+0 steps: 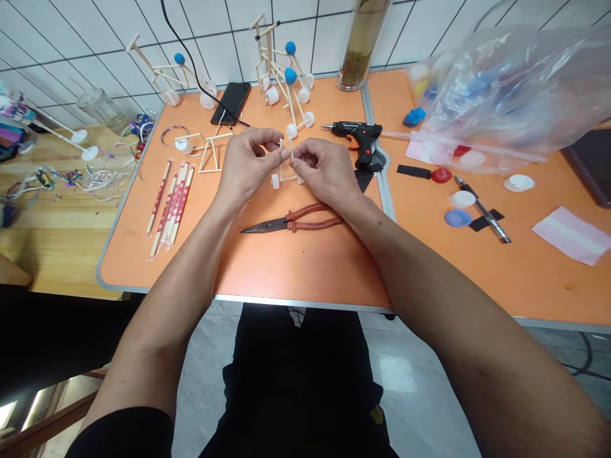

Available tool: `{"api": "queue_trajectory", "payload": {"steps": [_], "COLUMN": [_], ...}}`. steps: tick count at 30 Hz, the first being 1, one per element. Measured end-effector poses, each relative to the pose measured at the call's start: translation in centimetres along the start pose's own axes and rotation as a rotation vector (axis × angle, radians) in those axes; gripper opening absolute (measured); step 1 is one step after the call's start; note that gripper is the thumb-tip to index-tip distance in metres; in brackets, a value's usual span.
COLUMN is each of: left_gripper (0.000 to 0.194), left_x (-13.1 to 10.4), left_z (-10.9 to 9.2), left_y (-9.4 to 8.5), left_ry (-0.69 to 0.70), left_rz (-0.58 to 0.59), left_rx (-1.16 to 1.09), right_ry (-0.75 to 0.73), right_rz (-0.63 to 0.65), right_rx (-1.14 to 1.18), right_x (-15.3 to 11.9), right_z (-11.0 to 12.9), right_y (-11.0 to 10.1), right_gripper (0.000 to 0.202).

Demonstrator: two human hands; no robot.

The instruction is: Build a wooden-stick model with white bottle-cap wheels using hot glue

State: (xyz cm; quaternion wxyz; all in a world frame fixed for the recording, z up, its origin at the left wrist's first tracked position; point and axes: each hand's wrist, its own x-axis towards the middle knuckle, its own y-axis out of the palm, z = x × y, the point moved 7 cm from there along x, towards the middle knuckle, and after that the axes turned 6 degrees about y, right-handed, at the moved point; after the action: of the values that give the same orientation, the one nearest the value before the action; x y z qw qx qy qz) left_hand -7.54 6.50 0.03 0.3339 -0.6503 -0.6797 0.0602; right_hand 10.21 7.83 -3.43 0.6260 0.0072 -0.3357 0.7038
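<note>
My left hand (251, 162) and my right hand (327, 168) meet over the orange table, both with fingers pinched. Between them stands a small wooden stick frame (281, 166) with a white wheel (275, 181) at its lower left. The left thumb and fingertips grip one upright stick; the right fingertips pinch another thin stick (291, 147) close beside it. My fingers hide part of the frame. Long-nose pliers (287, 222) with red handles lie just below, partly under my right wrist. Left of my left hand rests another stick frame (209, 152) with a white wheel.
A black glue gun (360, 137) lies to the right. Several wrapped chopsticks (174, 203) lie left. Finished-looking stick models with blue balls (290, 76) stand at the back near a phone (232, 102) and glass jar (356, 60). A plastic bag (506, 95) sits right.
</note>
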Motion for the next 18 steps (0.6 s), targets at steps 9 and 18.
{"api": "queue_trajectory", "payload": {"steps": [9,18], "left_gripper": [0.028,0.02], "left_x": [1.6,1.7], "left_z": [-0.8,-0.9], "left_y": [0.1,0.5], "left_ry": [0.019,0.0], "left_rz": [0.051,0.012], "left_rx": [-0.081,-0.124], "right_ry": [0.005,0.004], "right_rz": [-0.003,0.006], "right_rx": [-0.014,-0.027], "right_x": [0.0,-0.1], "right_z": [0.2,0.2], "right_y": [-0.1,-0.1], "right_gripper": [0.043,0.032]}}
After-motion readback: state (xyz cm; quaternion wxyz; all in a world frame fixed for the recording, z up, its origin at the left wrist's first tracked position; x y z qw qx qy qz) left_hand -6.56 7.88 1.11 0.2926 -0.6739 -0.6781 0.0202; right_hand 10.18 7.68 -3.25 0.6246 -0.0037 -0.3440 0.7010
